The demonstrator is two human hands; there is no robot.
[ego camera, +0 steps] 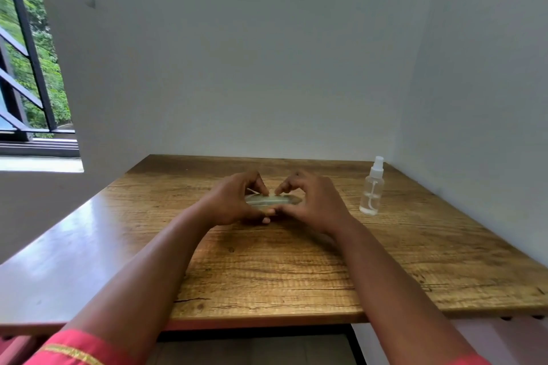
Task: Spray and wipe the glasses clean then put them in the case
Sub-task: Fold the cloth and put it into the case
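A pale, translucent glasses case point(274, 200) lies on the wooden table point(296, 261), in the middle. My left hand point(234, 201) grips its left end, fingers curled over the top and thumb at the front edge. My right hand point(311, 201) grips its right end the same way, fingertips meeting the left hand's over the case. I cannot make out the glasses; the hands cover most of the case. A clear spray bottle point(372, 187) with a white nozzle stands upright to the right, apart from both hands.
White walls close in the table at the back and on the right. A window point(26, 68) with dark bars is at the far left, above a sill. The table's front edge is near my body.
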